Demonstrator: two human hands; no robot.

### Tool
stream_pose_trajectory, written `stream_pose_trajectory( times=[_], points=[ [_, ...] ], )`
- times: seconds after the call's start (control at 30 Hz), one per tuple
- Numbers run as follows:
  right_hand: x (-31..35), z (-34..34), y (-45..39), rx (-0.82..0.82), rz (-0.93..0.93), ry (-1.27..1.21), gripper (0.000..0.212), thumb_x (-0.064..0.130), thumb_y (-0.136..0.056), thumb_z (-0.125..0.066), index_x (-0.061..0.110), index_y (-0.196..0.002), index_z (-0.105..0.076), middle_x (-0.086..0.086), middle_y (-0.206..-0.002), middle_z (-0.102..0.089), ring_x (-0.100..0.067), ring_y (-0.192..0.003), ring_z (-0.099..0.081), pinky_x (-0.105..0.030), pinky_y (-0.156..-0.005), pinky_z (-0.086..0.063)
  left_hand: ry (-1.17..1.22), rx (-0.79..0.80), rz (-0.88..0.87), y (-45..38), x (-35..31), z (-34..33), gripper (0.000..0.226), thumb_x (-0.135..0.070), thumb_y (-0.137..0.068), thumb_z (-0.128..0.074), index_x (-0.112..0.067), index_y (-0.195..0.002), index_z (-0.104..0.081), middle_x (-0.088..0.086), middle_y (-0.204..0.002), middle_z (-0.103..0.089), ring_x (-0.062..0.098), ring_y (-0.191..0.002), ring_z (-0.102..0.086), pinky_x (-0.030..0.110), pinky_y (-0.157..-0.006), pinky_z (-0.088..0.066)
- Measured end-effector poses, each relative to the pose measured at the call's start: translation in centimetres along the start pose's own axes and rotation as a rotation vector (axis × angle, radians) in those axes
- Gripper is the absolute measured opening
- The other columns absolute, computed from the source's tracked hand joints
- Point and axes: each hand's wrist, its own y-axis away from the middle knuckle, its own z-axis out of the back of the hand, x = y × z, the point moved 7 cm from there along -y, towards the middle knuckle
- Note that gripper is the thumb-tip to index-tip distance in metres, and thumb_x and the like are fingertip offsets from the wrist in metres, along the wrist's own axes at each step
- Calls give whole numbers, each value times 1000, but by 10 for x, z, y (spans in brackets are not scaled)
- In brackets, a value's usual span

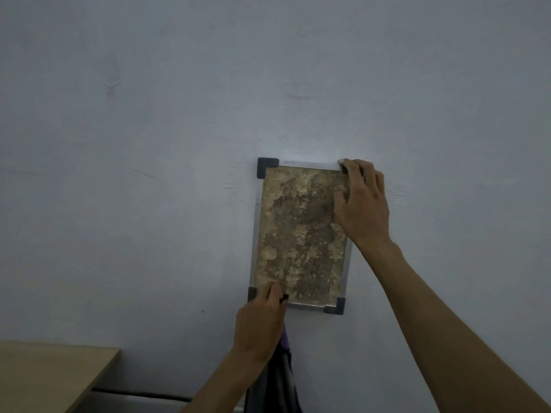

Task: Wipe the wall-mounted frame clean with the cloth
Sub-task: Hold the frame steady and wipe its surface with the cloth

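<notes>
Far left, down in the corner, we've got a bit of tan desk (50, 374) against the pale wall (149, 144). Moving right, our left hand (262, 320) is at the frame's bottom left corner, fingers curled, with a dark cloth (280, 380) with a purple bit hanging down from under it, so it looks like it's gripping the cloth there. The frame (298, 234) hangs flat on the wall, upright rectangle, thin silvery edges with dark plastic corner caps, and the panel inside is all blotchy brown and tan, pretty grimy looking. On the right, our right hand (362, 201) grips the top right corner, fingertips hooked over the top edge and thumb on the panel. No containers anywhere.
</notes>
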Motion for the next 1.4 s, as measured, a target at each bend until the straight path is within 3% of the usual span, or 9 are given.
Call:
stream_pose_trajectory(
  times=[0.23,0.43,0.53,0.63,0.77,0.9,1.1,1.23,1.4],
  points=[
    [1,6,-1,137,3,53,60,11,-91,-57,16,-149,-43,-3,-147,-43,-26,-133,-40,-44,-95,-52,280,-27,148,-21,4,39,13,-29,-98,-60,-20,-91,-57,-8,-80,-60,10,-69,-57,35,-61,-53],
    [6,18,9,282,-23,98,69,13,-93,-59,18,-156,-33,-2,-160,-30,-29,-140,-38,-46,-101,-48,460,181,297,-28,14,53,7,-34,-98,-59,-30,-93,-56,-9,-72,-63,10,-68,-61,27,-61,-47],
    [10,27,19,259,-47,62,55,18,-96,-59,12,-149,-44,-8,-152,-41,-30,-135,-43,-47,-104,-47,577,285,432,-31,15,58,12,-34,-97,-60,-23,-94,-58,-6,-80,-64,14,-76,-61,26,-63,-43],
    [14,27,35,303,-98,-5,31,17,-98,-56,10,-127,-61,-12,-126,-58,-28,-116,-54,-43,-96,-50,743,309,537,-33,9,66,13,-36,-95,-64,-24,-89,-60,-5,-95,-66,17,-87,-62,31,-72,-49],
    [40,20,74,706,-186,-255,21,24,-101,-59,16,-112,-74,2,-108,-73,-12,-95,-68,-31,-90,-55,891,302,611,-39,-12,81,22,-33,-93,-69,-13,-97,-63,4,-99,-69,20,-86,-65,34,-74,-54],
    [76,13,118,1067,-277,-438,31,38,-96,-67,20,-121,-65,1,-110,-72,-12,-96,-71,-32,-89,-60,972,297,681,-44,-29,91,12,-27,-92,-71,-18,-87,-65,11,-97,-72,21,-80,-65,30,-64,-53],
    [86,21,123,979,-328,-502,51,40,-82,-83,22,-121,-55,0,-110,-68,-17,-98,-69,-38,-86,-61,1145,315,763,-43,-41,103,15,-16,-94,-68,-16,-81,-62,6,-76,-67,17,-62,-61,23,-45,-50],
    [87,27,122,964,-373,-570,51,34,-83,-83,18,-122,-55,-5,-110,-71,-20,-97,-72,-41,-85,-63,1211,447,737,-42,-47,112,6,-14,-91,-71,-13,-94,-67,10,-87,-71,20,-71,-67,30,-55,-57],
    [83,42,119,859,-401,-635,30,17,-92,-74,9,-118,-62,-10,-104,-72,-22,-91,-74,-33,-77,-64,1304,628,661,-37,-57,127,34,5,-84,-72,0,-117,-68,22,-112,-72,27,-88,-73,33,-77,-63]
  ],
)
